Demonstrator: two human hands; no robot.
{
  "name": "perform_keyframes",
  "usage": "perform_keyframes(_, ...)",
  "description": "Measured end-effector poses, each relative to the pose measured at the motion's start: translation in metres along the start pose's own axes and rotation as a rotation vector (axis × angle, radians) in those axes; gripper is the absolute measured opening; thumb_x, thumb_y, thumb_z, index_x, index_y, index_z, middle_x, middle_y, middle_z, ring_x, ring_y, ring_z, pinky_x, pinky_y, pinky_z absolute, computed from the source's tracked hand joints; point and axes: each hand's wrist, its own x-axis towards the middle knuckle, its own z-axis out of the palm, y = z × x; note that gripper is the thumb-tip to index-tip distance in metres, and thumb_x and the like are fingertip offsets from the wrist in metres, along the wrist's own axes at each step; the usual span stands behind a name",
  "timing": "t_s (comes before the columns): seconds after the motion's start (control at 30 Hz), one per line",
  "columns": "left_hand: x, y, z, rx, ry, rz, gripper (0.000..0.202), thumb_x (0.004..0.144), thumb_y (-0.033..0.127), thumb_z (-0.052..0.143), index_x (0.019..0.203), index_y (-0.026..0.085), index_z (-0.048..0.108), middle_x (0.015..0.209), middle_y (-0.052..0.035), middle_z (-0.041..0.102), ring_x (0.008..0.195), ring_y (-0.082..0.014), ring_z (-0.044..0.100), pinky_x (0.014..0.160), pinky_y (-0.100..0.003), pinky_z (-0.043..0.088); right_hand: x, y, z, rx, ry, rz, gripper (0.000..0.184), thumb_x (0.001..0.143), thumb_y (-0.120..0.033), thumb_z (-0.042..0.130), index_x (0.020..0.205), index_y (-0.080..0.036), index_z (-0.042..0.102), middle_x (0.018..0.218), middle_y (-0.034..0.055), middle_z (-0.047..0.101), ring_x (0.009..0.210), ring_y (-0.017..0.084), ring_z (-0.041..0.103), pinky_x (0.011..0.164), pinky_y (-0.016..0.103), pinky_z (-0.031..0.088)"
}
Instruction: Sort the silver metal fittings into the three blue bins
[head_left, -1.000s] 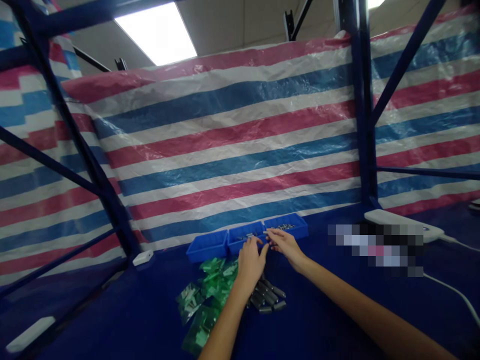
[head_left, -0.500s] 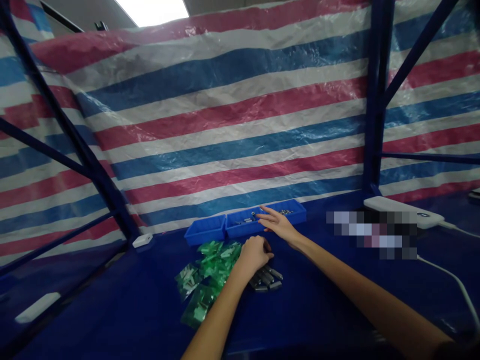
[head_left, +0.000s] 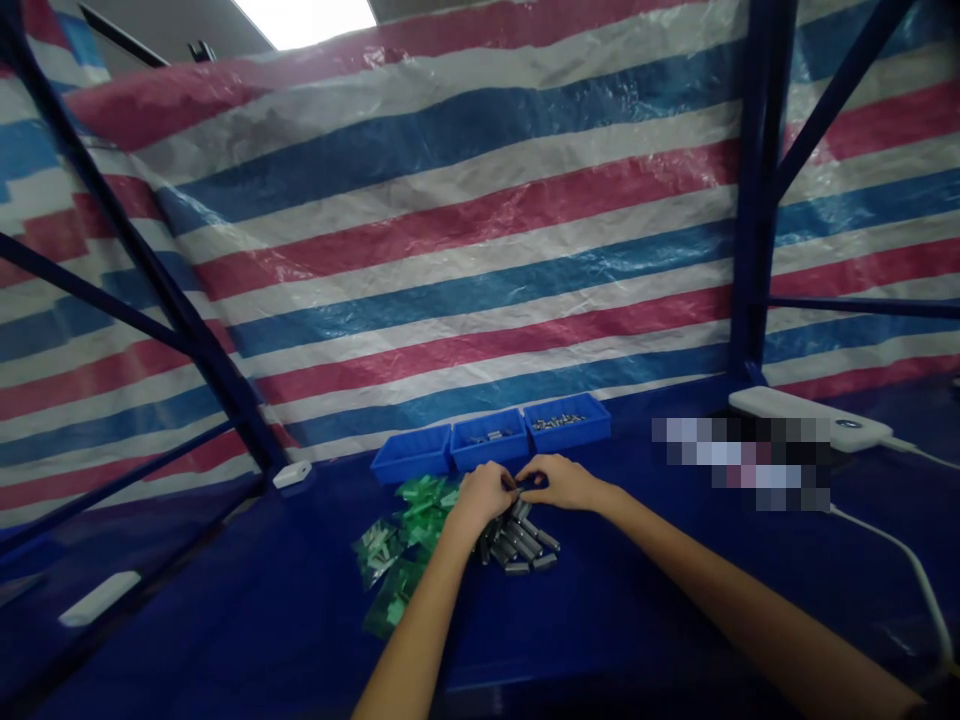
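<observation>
My left hand (head_left: 486, 493) and my right hand (head_left: 566, 484) meet fingertip to fingertip just in front of the blue bins. Both have their fingers pinched; whatever sits between them is too small to make out. Under and in front of them lies a pile of dark grey metal cylinders (head_left: 523, 540). Left of the pile, partly behind my left forearm, are green plastic bags (head_left: 421, 510) and a clear bag of small pale parts (head_left: 377, 550). The middle blue bin (head_left: 487, 460) holds a few small metal pieces, and the right blue bin (head_left: 570, 437) many small shiny ones.
A left blue bin (head_left: 411, 470) completes the row. At right lie a white device (head_left: 810, 418) with a cable (head_left: 900, 545) and a blurred-out patch. Small white boxes (head_left: 292, 474) stand at left. Blue frame posts (head_left: 754, 200) and a striped sheet (head_left: 480, 230) close off the back.
My right hand has come back from above the middle bin, toward me, to meet my left hand. My left hand has shifted slightly left, showing more of the cylinders.
</observation>
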Motion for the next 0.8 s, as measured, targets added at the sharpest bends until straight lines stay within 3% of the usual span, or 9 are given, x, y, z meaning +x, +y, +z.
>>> perform_keyframes(0.13, 0.001, 0.003, 0.007, -0.021, 0.033, 0.052, 0.017, 0.072, 0.028, 0.062, 0.085, 0.021, 0.07, 0.087, -0.0059, 0.072, 0.086, -0.0214, 0.065, 0.076, -0.029, 0.046, -0.002, -0.003, -0.004, -0.105, 0.008, 0.014, 0.014, 0.067, -0.031, 0.066, 0.079, -0.027, 0.073, 0.086, 0.002, 0.071, 0.072, 0.017, 0.062, 0.06, 0.024, 0.041)
perform_keyframes(0.23, 0.006, 0.0, 0.008, -0.081, 0.097, 0.058, 0.016, 0.071, 0.027, 0.064, 0.084, 0.02, 0.07, 0.089, -0.0058, 0.072, 0.088, -0.0212, 0.065, 0.076, -0.029, 0.046, 0.0, -0.002, -0.003, -0.065, 0.058, 0.027, 0.013, 0.068, -0.028, 0.065, 0.079, -0.027, 0.072, 0.08, 0.0009, 0.071, 0.067, 0.015, 0.061, 0.058, 0.024, 0.04)
perform_keyframes(0.5, 0.022, -0.006, 0.001, -0.646, 0.439, 0.161, 0.017, 0.075, 0.024, 0.059, 0.085, 0.016, 0.071, 0.09, -0.0062, 0.072, 0.08, -0.0171, 0.065, 0.076, -0.028, 0.049, 0.014, -0.006, 0.0, 0.408, 0.283, 0.162, 0.021, 0.075, -0.029, 0.059, 0.09, -0.016, 0.068, 0.079, 0.0053, 0.07, 0.059, 0.013, 0.061, 0.058, 0.024, 0.047)
perform_keyframes(0.63, 0.022, -0.001, 0.003, -0.838, 0.525, 0.178, 0.023, 0.071, 0.026, 0.063, 0.09, 0.014, 0.07, 0.083, -0.0068, 0.071, 0.073, -0.0164, 0.063, 0.071, -0.027, 0.048, 0.015, -0.014, 0.0, 0.529, 0.273, 0.207, 0.02, 0.073, -0.026, 0.061, 0.087, -0.013, 0.067, 0.076, 0.0054, 0.069, 0.055, 0.011, 0.06, 0.054, 0.022, 0.047)
perform_keyframes(0.8, 0.021, 0.004, 0.007, -0.883, 0.546, 0.177, 0.024, 0.068, 0.025, 0.064, 0.088, 0.013, 0.07, 0.077, -0.0056, 0.069, 0.064, -0.0133, 0.058, 0.062, -0.024, 0.046, 0.012, -0.018, 0.008, 0.597, 0.181, 0.224, 0.021, 0.071, -0.031, 0.064, 0.082, -0.012, 0.066, 0.073, 0.0049, 0.068, 0.056, 0.011, 0.06, 0.048, 0.02, 0.042)
